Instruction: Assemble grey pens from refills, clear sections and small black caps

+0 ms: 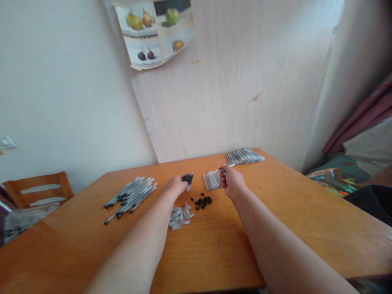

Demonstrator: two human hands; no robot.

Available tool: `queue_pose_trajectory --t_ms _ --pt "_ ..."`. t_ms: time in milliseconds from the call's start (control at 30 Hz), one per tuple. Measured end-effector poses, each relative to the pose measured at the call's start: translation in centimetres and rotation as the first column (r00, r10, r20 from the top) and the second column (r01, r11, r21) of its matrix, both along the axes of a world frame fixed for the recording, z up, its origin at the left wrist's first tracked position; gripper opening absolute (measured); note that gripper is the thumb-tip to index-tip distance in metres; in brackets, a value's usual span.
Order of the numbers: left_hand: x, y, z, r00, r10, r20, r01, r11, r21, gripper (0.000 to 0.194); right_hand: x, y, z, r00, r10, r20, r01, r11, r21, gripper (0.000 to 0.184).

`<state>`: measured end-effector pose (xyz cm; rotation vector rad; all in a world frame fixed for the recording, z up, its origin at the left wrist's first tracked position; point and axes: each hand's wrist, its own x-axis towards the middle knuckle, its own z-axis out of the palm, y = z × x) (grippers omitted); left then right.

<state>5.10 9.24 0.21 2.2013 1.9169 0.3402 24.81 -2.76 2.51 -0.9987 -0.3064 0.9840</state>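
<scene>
Both my arms reach out over an orange wooden table (275, 228). My left hand (176, 185) is closed around a small bunch of black pieces (187, 178) that sticks out past the fingers. My right hand (232, 181) pinches one clear pen barrel (227, 167) above a row of clear barrels (211, 180). Between the hands lie small black plugs (202, 201). A heap of short clear caps (180, 215) lies beside my left forearm.
A pile of assembled pens (131, 197) lies to the left, and another bundle of pens (244, 156) at the far edge by the wall. A wooden chair (38, 188) stands at the left. Bags and cloth (333, 179) sit past the right edge.
</scene>
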Motion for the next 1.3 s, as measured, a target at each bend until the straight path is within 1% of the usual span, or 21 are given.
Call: queue_pose_trajectory --t_ms 267,400,500,700,933,1033,1100,1267,1300 --pt "0.2 -0.3 0.3 1.0 0.012 -0.029 -0.013 0.999 -0.034 0.032 0.0 0.0 0.1 1.0 -0.002 0.01 0.002 1.0 -0.007 0.021" --pt "0.2 -0.4 0.4 1.0 0.023 -0.018 -0.024 0.999 -0.038 0.031 0.0 0.0 0.1 1.0 -0.001 0.009 0.001 1.0 -0.007 0.021" --pt "0.1 -0.4 0.4 0.999 0.035 0.028 -0.034 0.999 -0.033 0.027 0.0 0.0 0.0 1.0 0.003 0.008 -0.003 1.0 -0.007 0.021" --pt "-0.2 -0.2 0.2 0.994 0.016 0.109 -0.017 1.0 0.009 0.017 0.0 0.0 0.0 1.0 0.004 0.013 -0.004 1.0 -0.006 0.021" --pt "-0.8 0.0 0.4 0.974 0.003 0.228 0.0 1.0 -0.012 0.019 0.1 0.1 -0.3 1.0 0.007 0.022 -0.007 1.0 0.003 0.02" --pt "-1.1 -0.4 0.4 0.944 -0.008 0.329 0.026 0.998 -0.05 0.02 0.2 0.1 -0.3 1.0 -0.006 0.024 0.006 1.0 0.002 0.021" --pt "-1.2 -0.9 0.4 0.91 -0.015 0.415 0.053 0.995 -0.079 0.019 0.2 0.1 -0.3 0.999 -0.025 0.036 0.025 1.0 0.001 0.021" --pt "-2.1 -2.8 1.4 0.786 -0.052 0.616 0.132 0.988 -0.085 0.012 0.2 0.4 -0.5 0.999 -0.042 0.007 0.042 0.999 0.0 0.017" --pt "-2.4 -3.2 1.6 0.746 -0.061 0.663 0.154 0.985 -0.083 0.011 0.1 0.5 -0.6 0.999 -0.039 -0.006 0.039 0.999 0.001 0.016"
